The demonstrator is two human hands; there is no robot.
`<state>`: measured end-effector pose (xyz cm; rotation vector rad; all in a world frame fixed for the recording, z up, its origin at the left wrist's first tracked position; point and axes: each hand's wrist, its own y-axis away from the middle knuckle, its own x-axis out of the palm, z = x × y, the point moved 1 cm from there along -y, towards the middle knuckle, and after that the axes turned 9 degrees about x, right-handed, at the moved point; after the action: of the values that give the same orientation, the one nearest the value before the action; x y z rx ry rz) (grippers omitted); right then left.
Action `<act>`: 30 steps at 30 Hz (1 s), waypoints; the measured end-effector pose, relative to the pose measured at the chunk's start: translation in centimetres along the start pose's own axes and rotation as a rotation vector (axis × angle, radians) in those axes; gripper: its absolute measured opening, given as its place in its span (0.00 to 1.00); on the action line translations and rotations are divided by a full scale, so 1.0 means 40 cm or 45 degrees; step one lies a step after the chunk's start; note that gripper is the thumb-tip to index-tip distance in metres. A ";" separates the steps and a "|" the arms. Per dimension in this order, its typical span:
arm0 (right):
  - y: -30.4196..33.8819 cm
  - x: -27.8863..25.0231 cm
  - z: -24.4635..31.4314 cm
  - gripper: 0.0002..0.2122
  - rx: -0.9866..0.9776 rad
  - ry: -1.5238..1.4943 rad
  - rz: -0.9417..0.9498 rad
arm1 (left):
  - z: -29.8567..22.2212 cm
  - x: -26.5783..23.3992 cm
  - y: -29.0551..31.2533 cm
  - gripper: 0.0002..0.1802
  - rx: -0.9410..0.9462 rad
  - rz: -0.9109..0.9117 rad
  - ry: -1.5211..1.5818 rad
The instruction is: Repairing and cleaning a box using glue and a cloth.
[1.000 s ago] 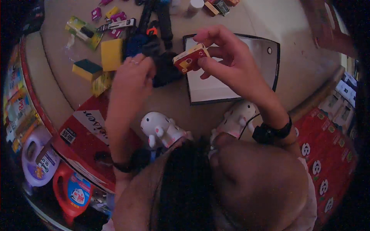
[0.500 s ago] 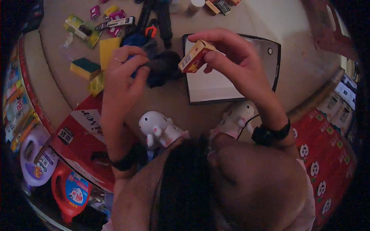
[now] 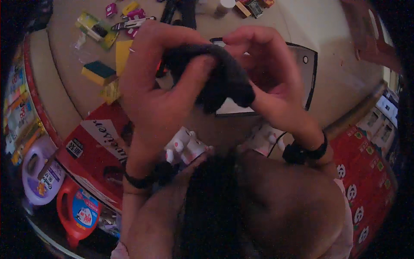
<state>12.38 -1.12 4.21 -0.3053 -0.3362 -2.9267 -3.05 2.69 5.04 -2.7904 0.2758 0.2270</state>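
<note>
A dark grey, soft piece of cloth (image 3: 230,71), perhaps a sock, is bunched up in front of me. My left hand (image 3: 161,82) is closed on it, with the thumb pressed over its near side and the fingers behind. My right hand (image 3: 276,71) is against the cloth's right edge, fingers curled, its thumb partly covered by the fabric. Whatever the right hand holds is hidden; the small red and yellow box seen in it earlier does not show now. Behind the cloth lies a flat white panel with black edging (image 3: 311,82).
Left of my hands lie a yellow and green sponge (image 3: 99,72) and several small packages. A red carton (image 3: 92,144) stands near left, beside purple (image 3: 42,172) and red (image 3: 76,213) bottles. White animal-shaped slippers (image 3: 187,144) are below. A red patterned box (image 3: 366,168) stands at right.
My left hand has picked up dark cloth from the floor and brought it to my right hand. The small box has gone out of sight behind or inside the cloth.
</note>
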 end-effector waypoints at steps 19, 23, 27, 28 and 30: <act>-0.008 0.010 -0.004 0.22 -0.245 0.102 -0.250 | 0.071 0.020 0.068 0.19 -0.837 -0.005 1.454; -0.015 0.002 -0.002 0.22 -0.345 -0.040 -0.115 | 0.108 0.014 0.093 0.20 -0.836 0.031 1.452; -0.013 0.010 0.000 0.22 -0.258 0.048 -0.142 | 0.039 0.017 0.075 0.18 -0.586 0.033 1.242; -0.012 0.014 0.001 0.22 -0.220 0.065 -0.147 | 0.034 0.015 0.066 0.18 -0.532 0.087 1.120; -0.010 0.020 0.002 0.22 -0.140 0.103 -0.154 | 0.040 0.010 0.058 0.17 -0.321 0.227 0.831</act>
<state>11.56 -0.83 4.39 -0.1865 -0.1891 -3.0722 -3.37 1.01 2.75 -3.0036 0.6874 -0.6677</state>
